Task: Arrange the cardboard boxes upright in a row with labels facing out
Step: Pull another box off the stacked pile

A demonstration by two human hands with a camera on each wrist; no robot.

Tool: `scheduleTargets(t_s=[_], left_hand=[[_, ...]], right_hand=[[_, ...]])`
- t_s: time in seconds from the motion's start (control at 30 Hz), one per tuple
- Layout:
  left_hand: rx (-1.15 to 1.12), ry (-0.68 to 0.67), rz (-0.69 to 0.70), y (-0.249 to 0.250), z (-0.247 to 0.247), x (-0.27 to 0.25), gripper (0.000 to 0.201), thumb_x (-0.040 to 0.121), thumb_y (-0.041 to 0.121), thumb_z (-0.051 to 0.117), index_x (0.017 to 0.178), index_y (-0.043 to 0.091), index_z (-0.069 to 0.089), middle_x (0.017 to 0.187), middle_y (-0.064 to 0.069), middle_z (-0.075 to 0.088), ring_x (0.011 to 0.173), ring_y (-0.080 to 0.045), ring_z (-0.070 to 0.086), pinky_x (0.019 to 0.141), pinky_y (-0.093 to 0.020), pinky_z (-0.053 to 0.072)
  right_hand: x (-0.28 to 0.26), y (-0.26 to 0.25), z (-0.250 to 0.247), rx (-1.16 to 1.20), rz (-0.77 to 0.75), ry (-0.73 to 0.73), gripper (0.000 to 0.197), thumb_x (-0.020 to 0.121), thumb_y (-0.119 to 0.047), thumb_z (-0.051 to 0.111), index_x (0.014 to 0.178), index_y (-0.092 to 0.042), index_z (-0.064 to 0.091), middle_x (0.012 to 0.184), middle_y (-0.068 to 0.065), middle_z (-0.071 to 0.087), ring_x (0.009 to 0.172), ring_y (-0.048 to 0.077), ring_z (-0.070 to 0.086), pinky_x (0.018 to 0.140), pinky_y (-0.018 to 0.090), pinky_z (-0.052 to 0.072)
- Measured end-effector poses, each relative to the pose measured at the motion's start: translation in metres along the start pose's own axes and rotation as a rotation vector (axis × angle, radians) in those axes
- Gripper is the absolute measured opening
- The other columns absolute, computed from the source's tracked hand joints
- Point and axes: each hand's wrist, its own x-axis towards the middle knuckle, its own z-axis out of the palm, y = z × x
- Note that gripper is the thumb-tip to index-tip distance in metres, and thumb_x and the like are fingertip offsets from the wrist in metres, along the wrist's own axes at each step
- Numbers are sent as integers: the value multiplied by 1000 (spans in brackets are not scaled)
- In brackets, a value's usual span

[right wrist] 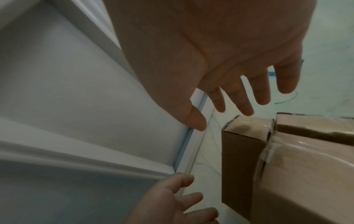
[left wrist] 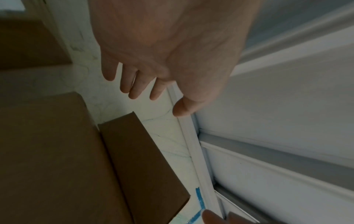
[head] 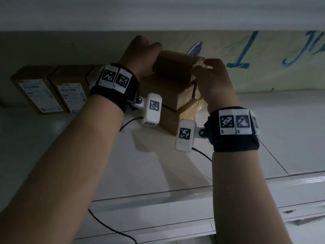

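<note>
Fingers (left wrist: 134,89) of the left hand (head: 140,57) hang straight and loose beside the top box (head: 174,67), grasping nothing; the right hand (head: 213,80) is likewise spread and empty at its other end. That box lies tilted on a stack of boxes (head: 175,103) on the white shelf (head: 158,164). Left of the stack, two labelled boxes (head: 51,92) stand upright side by side, labels facing out. Behind them runs a wall with blue drawings (head: 246,50).
</note>
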Motion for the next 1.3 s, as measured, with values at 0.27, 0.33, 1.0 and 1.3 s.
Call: scheduleTargets(t_s=[0.27,0.33,1.0,1.3], left_hand=[[-246,-139,-162,-8,9,18,19,88,42,57,90,23,60,107,-1,58,102,-19,58,88,-35,43],[-333,-94,-167,-10,8,15,22,79,44,61,87,24,64,104,0,62,100,-17,61,89,-33,46],[-856,186,119,-78,-61,-111,44,87,31,70,126,11,73,137,-15,70,134,-35,62,122,-61,37],[-867,161,160,-102,-82,-134,52,104,14,52,155,5,49,144,-8,66,132,-20,63,112,-33,48]], right_hand=[[8,1,-1,-44,98,-122,63,102,-34,65,159,-24,42,119,-7,55,101,10,54,76,26,42],[4,3,-1,24,89,-114,47,101,-29,66,145,-26,50,105,-13,60,93,4,57,71,23,42],[-98,21,41,520,-155,-165,80,77,-43,68,153,-19,56,149,7,62,136,23,60,110,42,52],[-123,24,84,574,-106,-241,70,95,-26,58,162,-28,41,151,-5,61,139,13,58,123,51,43]])
